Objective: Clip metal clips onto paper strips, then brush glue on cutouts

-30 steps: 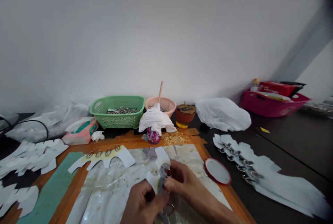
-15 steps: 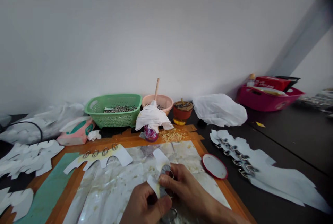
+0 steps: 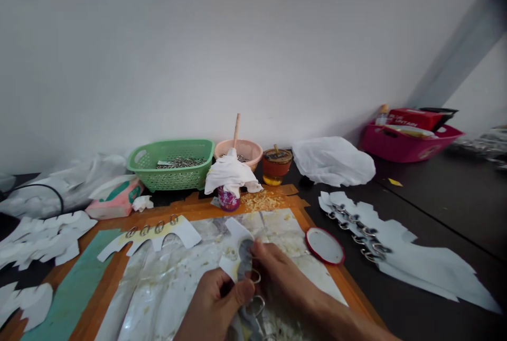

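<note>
Low in the middle, both my hands work on one white cut-out piece (image 3: 236,235) fitted with metal rings (image 3: 255,276). My left hand (image 3: 216,304) pinches its lower end between thumb and fingers. My right hand (image 3: 279,277) is closed on the piece from the right, fingertips pressing near a ring. They hover over a stained plastic sheet (image 3: 170,283) on an orange board (image 3: 198,211). Another white piece with rings (image 3: 158,233) lies flat to the left.
A red-rimmed lid (image 3: 325,246) lies right of my hands. Finished ringed pieces (image 3: 376,248) are stacked at right, blank cut-outs (image 3: 39,235) at left. Behind stand a green basket (image 3: 172,164) of rings, a pink bowl (image 3: 240,151), a glue jar (image 3: 276,164), a cloth-topped bottle (image 3: 229,180) and a tissue pack (image 3: 114,201).
The view has tilted and shifted slightly. My hands have stayed on the same piece, and the right fingers have slid down along it toward the lower rings.
</note>
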Demonstrator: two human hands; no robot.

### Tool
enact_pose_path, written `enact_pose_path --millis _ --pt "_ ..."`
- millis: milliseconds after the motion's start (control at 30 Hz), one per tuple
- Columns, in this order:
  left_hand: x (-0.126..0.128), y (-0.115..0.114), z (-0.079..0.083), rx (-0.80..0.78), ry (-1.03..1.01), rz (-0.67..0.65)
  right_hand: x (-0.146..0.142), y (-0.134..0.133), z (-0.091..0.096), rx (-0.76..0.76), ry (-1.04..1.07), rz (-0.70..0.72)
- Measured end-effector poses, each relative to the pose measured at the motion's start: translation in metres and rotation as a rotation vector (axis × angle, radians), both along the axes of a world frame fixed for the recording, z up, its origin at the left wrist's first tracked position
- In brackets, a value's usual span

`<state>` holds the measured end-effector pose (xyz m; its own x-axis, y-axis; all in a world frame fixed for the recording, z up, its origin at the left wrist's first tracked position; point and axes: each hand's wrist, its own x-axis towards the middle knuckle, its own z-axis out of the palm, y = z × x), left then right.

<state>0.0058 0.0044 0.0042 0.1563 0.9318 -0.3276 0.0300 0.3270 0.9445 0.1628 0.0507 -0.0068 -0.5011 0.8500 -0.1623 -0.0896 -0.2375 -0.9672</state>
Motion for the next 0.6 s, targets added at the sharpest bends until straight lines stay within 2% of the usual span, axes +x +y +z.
enact_pose_path --millis 200,433,600 --pt "0.001 0.001 0.009 0.05 -0.039 0.079 0.002 0.003 0.005 -0.053 0.075 -0.02" --pt "-0.004 0.005 -0.01 0.099 -0.038 0.158 0.001 -0.001 0.009 -0.031 -0.016 -0.041" --pt "-0.004 0.005 -0.011 0.1 -0.034 0.099 0.002 -0.001 0.008 0.018 -0.03 -0.038"
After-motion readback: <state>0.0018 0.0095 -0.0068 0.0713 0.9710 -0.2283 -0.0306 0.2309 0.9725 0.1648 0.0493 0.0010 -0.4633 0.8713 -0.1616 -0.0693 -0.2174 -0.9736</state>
